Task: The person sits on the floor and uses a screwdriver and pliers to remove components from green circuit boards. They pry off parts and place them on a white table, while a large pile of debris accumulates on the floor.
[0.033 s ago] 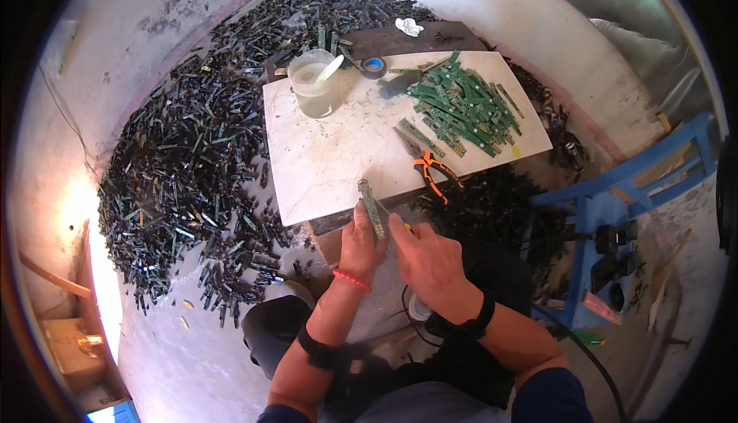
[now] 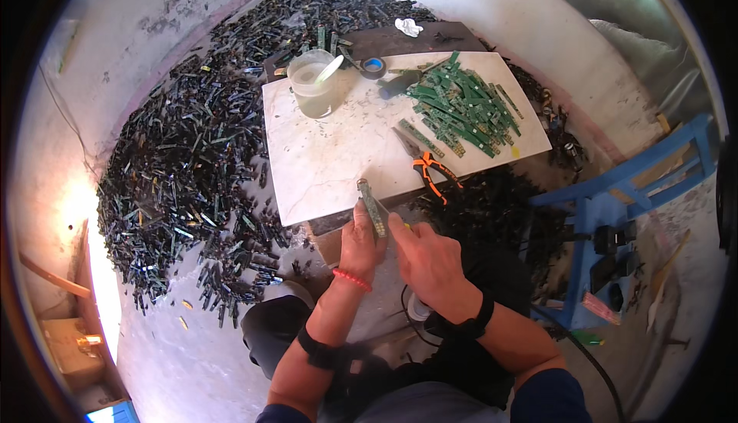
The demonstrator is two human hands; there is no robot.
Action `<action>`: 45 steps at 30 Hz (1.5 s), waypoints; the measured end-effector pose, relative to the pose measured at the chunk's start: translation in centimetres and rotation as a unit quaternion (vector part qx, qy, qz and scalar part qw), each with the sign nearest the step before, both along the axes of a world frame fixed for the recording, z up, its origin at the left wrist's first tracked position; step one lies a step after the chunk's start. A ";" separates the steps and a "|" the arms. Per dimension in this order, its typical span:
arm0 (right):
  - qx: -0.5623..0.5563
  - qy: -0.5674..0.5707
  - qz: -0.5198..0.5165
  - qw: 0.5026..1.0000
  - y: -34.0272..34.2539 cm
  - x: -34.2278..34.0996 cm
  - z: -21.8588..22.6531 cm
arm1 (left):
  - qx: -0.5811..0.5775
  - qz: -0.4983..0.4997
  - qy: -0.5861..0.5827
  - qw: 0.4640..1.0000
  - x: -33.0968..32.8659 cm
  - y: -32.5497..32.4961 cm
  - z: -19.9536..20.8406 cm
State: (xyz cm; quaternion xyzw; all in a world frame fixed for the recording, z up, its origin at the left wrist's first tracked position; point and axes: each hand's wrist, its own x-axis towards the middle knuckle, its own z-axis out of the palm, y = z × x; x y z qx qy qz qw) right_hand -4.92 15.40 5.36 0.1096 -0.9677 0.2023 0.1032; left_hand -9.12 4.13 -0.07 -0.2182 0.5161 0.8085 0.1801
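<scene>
In front of the white board's near edge, my left hand (image 2: 361,244) grips a narrow green circuit board strip (image 2: 370,206), its far end pointing up and away from me. My right hand (image 2: 430,265) is closed round a tool with a bit of yellow (image 2: 407,228) on its handle. The tool's thin tip meets or lies close beside the strip's right edge; its kind is mostly hidden by my fingers. Just past my hands, orange-and-black pliers (image 2: 427,163) lie across the edge of the white board (image 2: 330,165), jaws pointing away.
A heap of green circuit boards (image 2: 465,108) covers the board's right part. Left of it stand a clear tub (image 2: 311,96) with a white utensil and a roll of tape (image 2: 373,68). Dark strips (image 2: 192,161) pile up leftward on the floor. A blue chair (image 2: 588,215) stands right.
</scene>
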 end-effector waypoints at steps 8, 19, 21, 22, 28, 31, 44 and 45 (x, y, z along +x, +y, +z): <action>-0.456 -0.281 -0.062 0.842 2.9 -2.9 -0.5 | 0.000 0.003 -0.007 1.000 -0.5 0.4 -0.5; -0.472 -0.319 -0.114 0.814 2.8 -3.2 -0.2 | -0.005 0.000 0.022 1.000 -0.5 0.0 -0.7; -0.374 -0.174 -0.025 0.911 2.3 -2.7 -1.6 | -0.007 0.004 0.024 1.000 -0.4 -0.2 -0.7; -0.318 -0.098 0.020 0.943 2.1 -2.6 -2.3 | -0.006 0.006 0.021 1.000 -0.4 -0.3 -0.6; -0.245 -0.056 0.064 0.966 1.7 -2.4 -2.4 | -0.004 0.001 0.011 1.000 -0.6 -0.7 -0.7; -0.353 -0.132 0.034 0.926 1.8 -2.4 -2.7 | 0.010 -0.003 0.009 1.000 -0.6 -0.8 -0.8; -0.585 -0.427 -0.114 0.679 3.6 -3.9 0.8 | 0.006 0.000 0.006 1.000 -0.7 -0.5 -0.6; -0.581 -0.427 -0.104 0.685 3.8 -4.0 0.7 | 0.008 0.001 0.001 1.000 -0.7 -0.4 -0.4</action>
